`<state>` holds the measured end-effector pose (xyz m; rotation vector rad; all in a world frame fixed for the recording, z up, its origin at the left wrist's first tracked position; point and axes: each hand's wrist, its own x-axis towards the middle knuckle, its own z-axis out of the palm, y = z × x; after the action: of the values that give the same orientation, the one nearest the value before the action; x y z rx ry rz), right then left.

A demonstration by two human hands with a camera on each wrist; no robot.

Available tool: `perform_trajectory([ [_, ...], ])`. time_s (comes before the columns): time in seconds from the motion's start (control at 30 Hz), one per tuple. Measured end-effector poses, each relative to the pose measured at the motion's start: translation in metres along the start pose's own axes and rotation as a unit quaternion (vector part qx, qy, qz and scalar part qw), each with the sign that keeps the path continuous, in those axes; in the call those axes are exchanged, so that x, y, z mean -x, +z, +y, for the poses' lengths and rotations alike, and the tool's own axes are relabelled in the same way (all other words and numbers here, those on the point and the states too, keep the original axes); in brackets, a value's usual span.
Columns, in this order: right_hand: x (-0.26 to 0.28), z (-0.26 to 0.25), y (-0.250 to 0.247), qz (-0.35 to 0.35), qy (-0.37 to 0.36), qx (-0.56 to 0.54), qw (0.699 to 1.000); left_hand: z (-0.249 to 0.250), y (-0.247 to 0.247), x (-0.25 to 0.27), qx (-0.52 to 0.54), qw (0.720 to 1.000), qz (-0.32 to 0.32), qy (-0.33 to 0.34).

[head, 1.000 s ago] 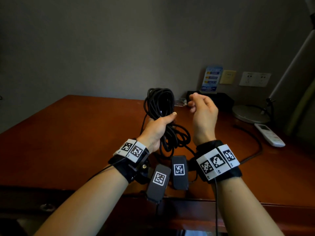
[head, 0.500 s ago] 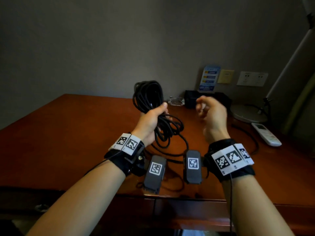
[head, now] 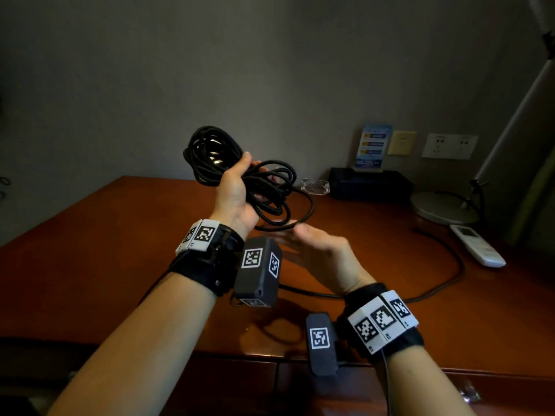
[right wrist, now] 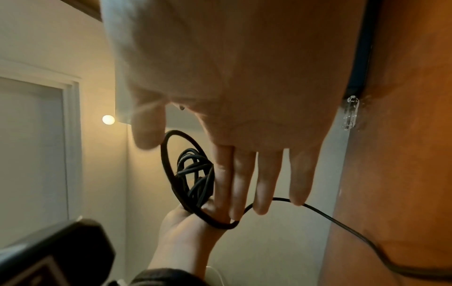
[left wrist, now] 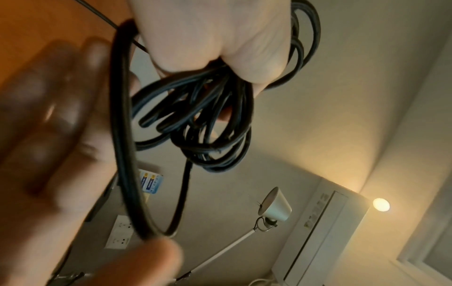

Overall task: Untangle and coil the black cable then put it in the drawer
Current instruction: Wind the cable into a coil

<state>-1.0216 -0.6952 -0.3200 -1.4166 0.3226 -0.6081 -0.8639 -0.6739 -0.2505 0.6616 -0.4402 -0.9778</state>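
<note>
My left hand (head: 237, 187) grips the black cable (head: 210, 154), a bundled coil held up above the wooden desk (head: 90, 250). Several loose loops hang out to the right of the fist. My right hand (head: 312, 244) lies flat and open just beneath the lowest loop, fingers straight. In the right wrist view the fingers (right wrist: 244, 174) touch one loop of the cable (right wrist: 193, 181), with the left hand (right wrist: 186, 232) behind it. The left wrist view shows the left hand (left wrist: 215, 38) closed round the cable (left wrist: 195, 116). Drawer fronts (head: 234, 385) run under the desk's front edge, shut.
A white remote (head: 477, 250), a lamp base (head: 441, 205), a black box (head: 369, 184) and a glass dish (head: 315, 186) sit along the desk's back right. Another dark cord (head: 444, 283) trails over the desk on the right. Wall sockets (head: 449, 145) are behind.
My left hand has raised the coil and tipped it to the left. My right hand has dropped from beside the coil, opened flat and moved under the loose loops.
</note>
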Motion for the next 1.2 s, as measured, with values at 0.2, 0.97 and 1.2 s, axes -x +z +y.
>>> perform_trajectory([
  [0.2, -0.004, 0.007, 0.014, 0.025, -0.022, 0.078, 0.996, -0.005, 0.004, 0.003, 0.011, 1.000, 0.009, -0.009],
  [0.97, -0.010, -0.022, 0.011, 0.205, -0.080, -0.026, 0.975, -0.011, 0.012, 0.032, -0.050, 0.949, -0.206, -0.235],
  [1.2, -0.009, -0.030, -0.016, 0.258, -0.078, -0.045, 0.962, -0.017, 0.000, 0.036, -0.215, 0.929, -0.224, -0.201],
])
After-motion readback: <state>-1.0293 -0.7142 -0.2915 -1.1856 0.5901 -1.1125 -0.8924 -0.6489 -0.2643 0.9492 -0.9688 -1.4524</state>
